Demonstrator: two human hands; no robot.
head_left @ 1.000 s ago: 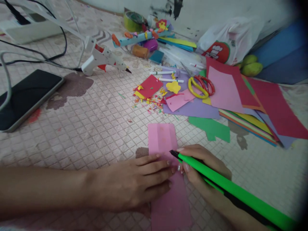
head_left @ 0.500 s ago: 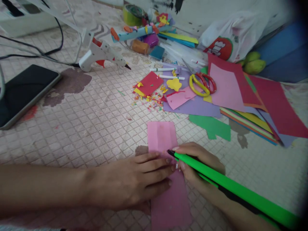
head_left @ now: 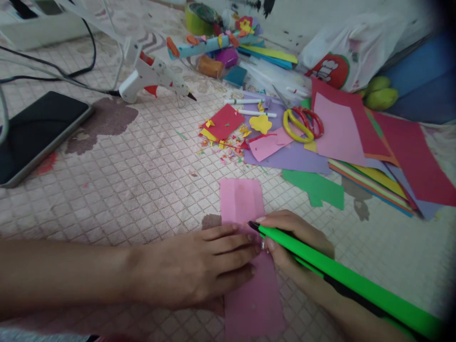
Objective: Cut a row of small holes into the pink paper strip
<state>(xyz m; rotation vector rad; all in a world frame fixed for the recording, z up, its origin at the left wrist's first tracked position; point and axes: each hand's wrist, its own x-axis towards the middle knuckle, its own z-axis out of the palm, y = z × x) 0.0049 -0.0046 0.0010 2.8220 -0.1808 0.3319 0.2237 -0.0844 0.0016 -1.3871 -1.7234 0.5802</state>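
Observation:
A narrow strip of pink paper [head_left: 252, 304] lies lengthwise on the table in front of me, with faint creases near its far end. My left hand [head_left: 199, 266] rests flat across its middle, fingers stretched out to the right and pressing on it. From the right, my right hand [head_left: 299, 237] grips a long bright green tool with a black tip [head_left: 342, 263], close to that tip. The tip is over the strip, just beyond my left fingertips; I cannot tell whether it touches. The tool's exact kind is unclear. A tiny shiny bit shows between the hands.
Scissors [head_left: 299, 124] lie on coloured paper sheets [head_left: 338, 128] at right. Green paper scrap [head_left: 315, 187] sits nearer. Paper bits [head_left: 228, 147] are scattered beyond the strip. A glue gun [head_left: 153, 76], cables [head_left: 71, 78] and a phone [head_left: 42, 133] lie left. A plastic bag [head_left: 352, 52] stands behind.
The view has shifted slightly, so the table items sit a little further right. Both hands and the green tool keep almost the same position on the pink strip.

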